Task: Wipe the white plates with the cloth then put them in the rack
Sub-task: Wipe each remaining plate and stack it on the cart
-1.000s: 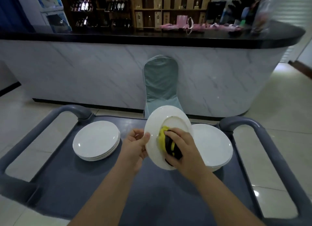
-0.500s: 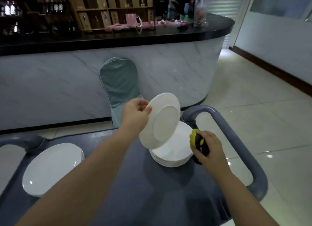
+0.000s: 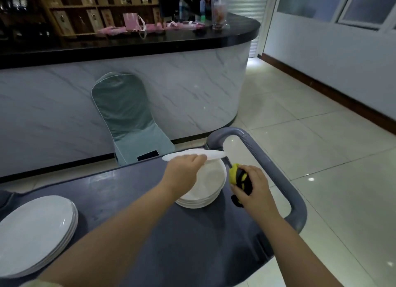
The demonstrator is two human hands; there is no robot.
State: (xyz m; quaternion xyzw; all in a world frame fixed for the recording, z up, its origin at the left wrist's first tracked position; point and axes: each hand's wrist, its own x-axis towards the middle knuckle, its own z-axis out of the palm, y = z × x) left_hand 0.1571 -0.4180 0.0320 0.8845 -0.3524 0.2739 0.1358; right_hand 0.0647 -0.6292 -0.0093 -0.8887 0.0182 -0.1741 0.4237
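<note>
My left hand [image 3: 184, 174] grips a white plate [image 3: 212, 154] by its near rim and holds it almost flat, just above a stack of white plates [image 3: 205, 188] at the right end of the grey cart top [image 3: 137, 201]. My right hand [image 3: 252, 187] grips a bunched yellow and black cloth [image 3: 235, 176] beside that stack, off the plates. A second stack of white plates [image 3: 34, 233] lies at the cart's left end. No rack is in view.
The cart's grey handle [image 3: 278, 175] curves round its right end, close to my right hand. A chair with a teal cover [image 3: 126, 117] stands behind the cart against a marble-fronted counter [image 3: 171, 81]. Tiled floor [image 3: 321, 158] lies to the right.
My right hand took the cloth off the plate and moved right. My left hand carried the plate to the right and tipped it from upright to nearly flat over the right stack. The view swung right.
</note>
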